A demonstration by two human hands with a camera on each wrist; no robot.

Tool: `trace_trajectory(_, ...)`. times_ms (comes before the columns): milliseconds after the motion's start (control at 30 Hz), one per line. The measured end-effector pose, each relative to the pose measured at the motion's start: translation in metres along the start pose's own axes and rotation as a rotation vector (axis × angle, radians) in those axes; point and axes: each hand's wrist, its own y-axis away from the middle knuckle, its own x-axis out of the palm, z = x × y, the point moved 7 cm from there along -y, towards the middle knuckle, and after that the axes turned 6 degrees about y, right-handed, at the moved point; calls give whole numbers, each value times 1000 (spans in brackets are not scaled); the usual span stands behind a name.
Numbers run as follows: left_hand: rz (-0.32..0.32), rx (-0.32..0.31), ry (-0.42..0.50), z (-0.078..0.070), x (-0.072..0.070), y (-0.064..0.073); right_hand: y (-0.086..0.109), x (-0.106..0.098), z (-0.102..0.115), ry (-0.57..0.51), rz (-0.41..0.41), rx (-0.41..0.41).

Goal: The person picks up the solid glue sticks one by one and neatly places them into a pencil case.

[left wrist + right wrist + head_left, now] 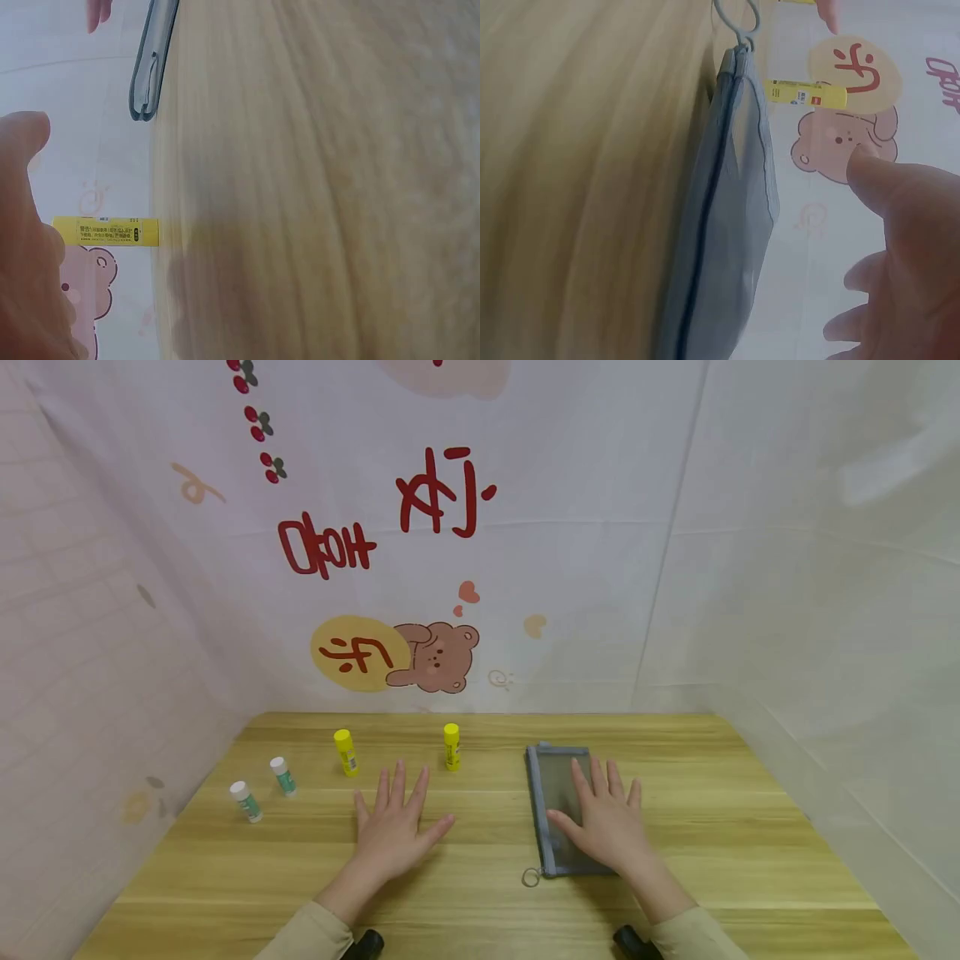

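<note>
My left hand is spread above the wooden table, fingers straight, holding nothing. Closest to it stands a yellow glue stick, upright; the left wrist view shows the same glue stick beyond my fingers. Another yellow glue stick stands further left. My right hand, also spread, is over a grey see-through zip pouch and hides part of it. In the right wrist view the pouch lies apart from the fingers. A ring hangs from its near left corner.
Two small white-capped sticks with green labels, one nearer and one farther, stand at the table's left. A printed white cloth closes off the back and both sides of the table.
</note>
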Motion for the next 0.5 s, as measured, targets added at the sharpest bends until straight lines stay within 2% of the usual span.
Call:
trace_trajectory(233, -12, 11, 55, -4, -1, -2, -6, 0, 7, 12, -37, 25)
trace_trajectory(500, -96, 29, 89, -9, -8, -4, -12, 6, 17, 42, -45, 35)
